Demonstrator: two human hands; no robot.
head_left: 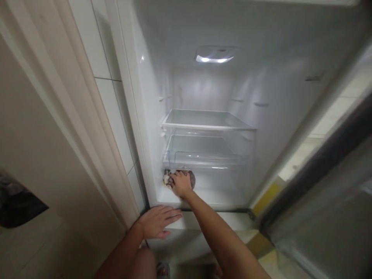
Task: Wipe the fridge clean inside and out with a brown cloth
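Note:
My right hand reaches deep into the open refrigerator, its fingers bent over a crumpled brown-and-white patterned cloth. That cloth lies low at the left of the compartment floor, beneath the bottom shelf; part of it is hidden under my fingers. My left hand rests with fingers stretched out on the front lower edge of the refrigerator, near its left corner.
A glass shelf sits above a lower shelf with a clear plastic front. A lit lamp is on the back wall. The refrigerator door stands open at right; a door frame and tiled wall border the left.

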